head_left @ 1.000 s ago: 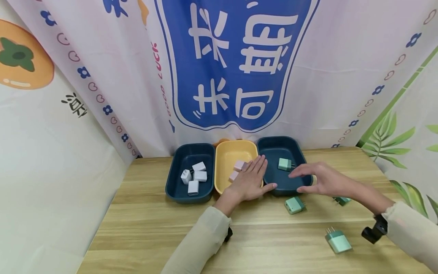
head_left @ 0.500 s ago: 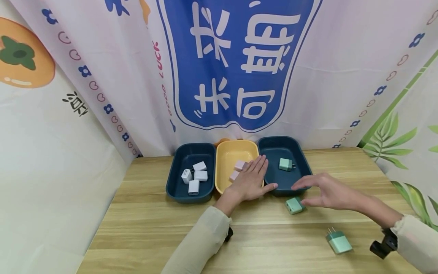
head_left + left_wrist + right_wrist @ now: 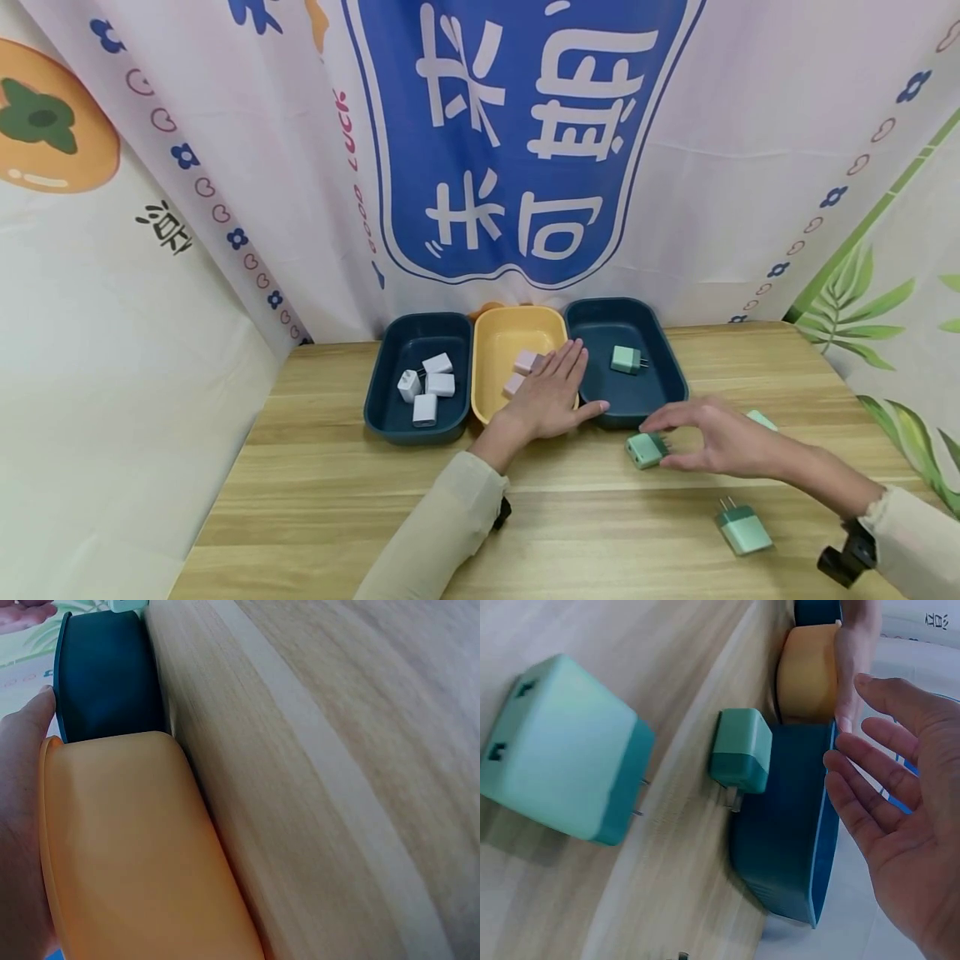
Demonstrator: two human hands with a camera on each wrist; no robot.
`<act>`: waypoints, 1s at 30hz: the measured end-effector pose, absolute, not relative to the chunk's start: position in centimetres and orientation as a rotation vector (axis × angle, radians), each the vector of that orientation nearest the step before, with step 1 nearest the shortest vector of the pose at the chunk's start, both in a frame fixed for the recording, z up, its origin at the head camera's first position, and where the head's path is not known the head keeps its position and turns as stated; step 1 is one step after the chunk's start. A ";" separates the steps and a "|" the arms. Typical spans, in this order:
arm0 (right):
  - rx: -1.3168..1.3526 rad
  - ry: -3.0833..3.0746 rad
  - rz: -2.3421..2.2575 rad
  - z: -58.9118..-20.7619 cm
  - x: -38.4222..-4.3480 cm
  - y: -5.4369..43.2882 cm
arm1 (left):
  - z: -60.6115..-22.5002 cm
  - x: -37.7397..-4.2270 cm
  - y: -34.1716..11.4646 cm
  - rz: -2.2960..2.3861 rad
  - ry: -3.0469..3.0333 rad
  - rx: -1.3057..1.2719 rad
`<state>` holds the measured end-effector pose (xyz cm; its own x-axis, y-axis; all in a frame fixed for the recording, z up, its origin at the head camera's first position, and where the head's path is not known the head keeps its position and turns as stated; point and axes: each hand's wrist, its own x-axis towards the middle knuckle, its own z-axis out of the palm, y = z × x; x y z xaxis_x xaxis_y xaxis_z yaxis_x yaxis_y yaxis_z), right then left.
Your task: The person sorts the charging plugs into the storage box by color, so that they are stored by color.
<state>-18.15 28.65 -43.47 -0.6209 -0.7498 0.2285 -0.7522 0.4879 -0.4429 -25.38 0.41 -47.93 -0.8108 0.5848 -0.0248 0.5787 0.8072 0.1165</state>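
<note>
My left hand (image 3: 542,397) lies flat with straight fingers across the right front of the yellow bin (image 3: 493,327), its thumb reaching to the rim of the right dark blue bin (image 3: 600,308). Pale pink chargers (image 3: 513,385) in the yellow bin are partly hidden under it. My right hand (image 3: 716,437) hovers with fingers and thumb apart, close over a two-tone green plug charger (image 3: 643,451) on the table. The right wrist view shows that charger (image 3: 740,750) below and apart from the fingers. Another green charger (image 3: 626,359) lies inside the right blue bin.
A green charger (image 3: 742,529) lies nearer on the wooden table (image 3: 585,533); another (image 3: 762,420) shows partly behind my right wrist. The left dark blue bin (image 3: 382,408) holds several white chargers (image 3: 424,410). A printed curtain (image 3: 300,208) hangs behind the bins.
My right hand has moved from over the right blue bin toward me, down to the green charger in front of it. The left hand has stayed in place.
</note>
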 end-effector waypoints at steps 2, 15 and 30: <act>1.368 -2.708 0.802 -43.8 -18.0 28.6 | -48.0 -25.4 0.4 0.163 2.931 0.945; 1.254 -2.765 0.679 -45.3 -17.4 28.5 | -48.1 -25.5 0.3 0.178 2.923 0.962; 1.112 -2.828 0.596 -46.7 -17.4 28.4 | -48.1 -25.5 0.3 0.183 2.924 0.967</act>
<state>-17.37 28.38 -46.71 -0.7411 -0.6471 0.1790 -0.6643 0.6681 -0.3353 -25.51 0.32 -48.12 -0.8022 0.5968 -0.0164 0.5901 0.7967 0.1303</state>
